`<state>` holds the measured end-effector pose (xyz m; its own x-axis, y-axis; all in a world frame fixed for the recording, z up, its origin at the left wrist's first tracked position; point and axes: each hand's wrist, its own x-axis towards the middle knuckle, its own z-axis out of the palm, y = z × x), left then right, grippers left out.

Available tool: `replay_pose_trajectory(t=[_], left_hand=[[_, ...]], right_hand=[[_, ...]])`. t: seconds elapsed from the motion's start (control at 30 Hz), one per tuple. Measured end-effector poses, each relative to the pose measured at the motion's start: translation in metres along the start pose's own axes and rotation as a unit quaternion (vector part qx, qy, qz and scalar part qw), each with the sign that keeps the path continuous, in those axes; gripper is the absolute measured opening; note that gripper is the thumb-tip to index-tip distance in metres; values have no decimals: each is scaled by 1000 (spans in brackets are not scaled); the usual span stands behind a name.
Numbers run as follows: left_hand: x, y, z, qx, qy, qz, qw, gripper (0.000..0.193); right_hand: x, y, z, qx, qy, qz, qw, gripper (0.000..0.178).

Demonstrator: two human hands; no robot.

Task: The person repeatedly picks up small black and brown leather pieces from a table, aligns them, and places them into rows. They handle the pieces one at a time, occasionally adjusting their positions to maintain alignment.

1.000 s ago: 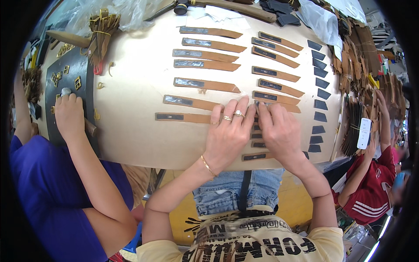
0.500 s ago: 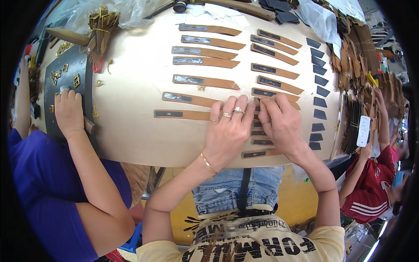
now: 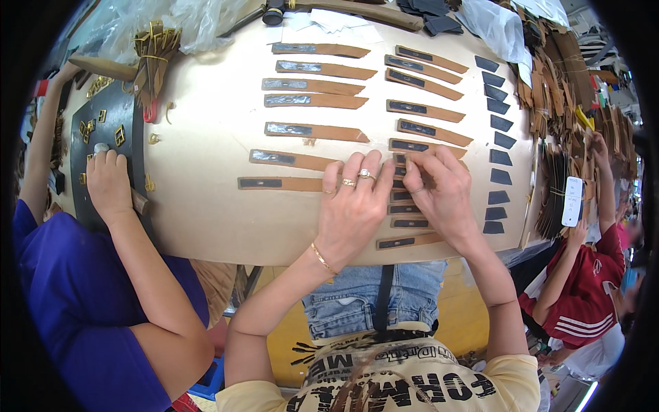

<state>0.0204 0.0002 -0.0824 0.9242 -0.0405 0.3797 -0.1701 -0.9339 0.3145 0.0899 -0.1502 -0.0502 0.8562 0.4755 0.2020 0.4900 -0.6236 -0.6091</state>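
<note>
My left hand [image 3: 357, 206], with rings and a bracelet, bends over the column of brown leather strips, its index fingertip at the end of one strip; its thumb is hidden. Close beside it, my right hand [image 3: 443, 196] pinches thumb and finger at the same strip [image 3: 399, 159], which bears a dark slotted patch. The fingers cover most of that strip. Below lie more patched strips, one of them nearest the table edge [image 3: 398, 243]. To the left is another column of strips [image 3: 321, 49] with shiny patches, one strip [image 3: 274, 183] reaching under my left hand.
Small black pieces [image 3: 501, 140] form a column on the right. Bundled leather strips [image 3: 549, 185] pile up beyond them. At left, a co-worker's hand [image 3: 110, 182] rests on a black board [image 3: 103, 134] with brass buckles [image 3: 120, 135]. A hammer [image 3: 273, 15] lies at the back.
The view has shifted slightly, so the table's contents sit a little further left. Both my hands stay at the same strip, the right thumb and finger moving slightly.
</note>
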Motion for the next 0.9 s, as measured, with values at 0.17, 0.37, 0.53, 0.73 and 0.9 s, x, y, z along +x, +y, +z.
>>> replay_pose_trajectory(t=[0.17,0.37,0.53,0.73,0.9], left_hand=[[2,2,0,-2,-6,-1,1000,34],[6,4,-4,28,-38,8,999,36],[10,6,-11,39,-64,9,997,39],[15,0,-20,-59,-82,-13,995,37],[21,-18,-27,-67,19,-50,996,32]], right_hand=[[-2,2,4,39,11,25,999,12],[-9,16,-3,107,86,91,986,11],[-28,46,-54,401,186,301,845,15],[-54,66,-87,659,221,269,667,16],[-63,69,-81,720,121,199,654,23]])
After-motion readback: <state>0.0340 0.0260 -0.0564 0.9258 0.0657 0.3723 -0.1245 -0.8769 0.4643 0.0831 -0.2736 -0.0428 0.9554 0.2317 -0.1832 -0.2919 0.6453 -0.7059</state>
